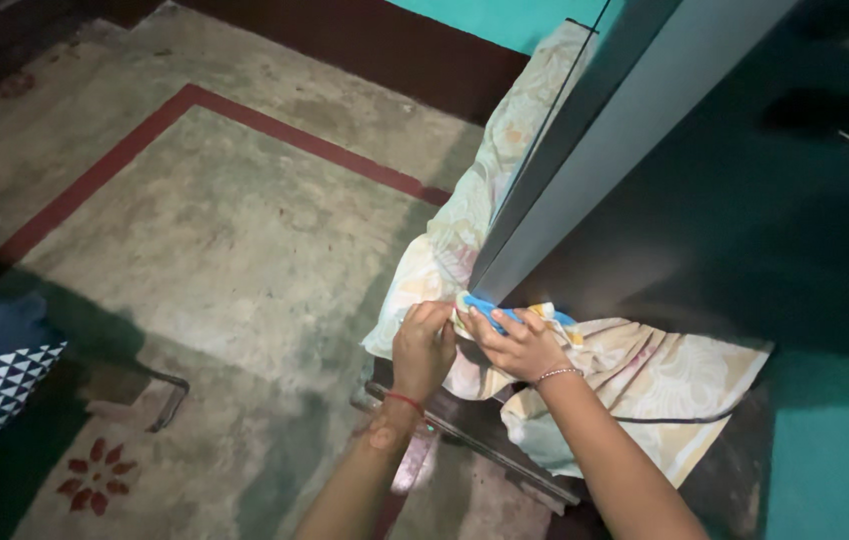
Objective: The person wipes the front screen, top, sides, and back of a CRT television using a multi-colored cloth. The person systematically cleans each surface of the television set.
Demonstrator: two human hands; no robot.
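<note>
Both your forearms reach up and forward, wrists nearly meeting. Your left hand [423, 345] is curled shut, fingers pinching the bunched edge of the pale floral-print cotton cloth [645, 380]. Your right hand [520, 343], just beside it, closes its fingers on the same bunch at a small blue fabric strip [490, 310]. The cloth drapes right of and below your hands, against the grey metal cabinet door edge [585, 170] above them. Patterned concrete floor [225, 230] lies left.

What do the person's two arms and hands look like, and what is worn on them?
Both forearms are bare, without sleeves. The left hand has a thin red thread band around its wrist. The right hand has a thin silver beaded bracelet around its wrist. No rings show.
</note>
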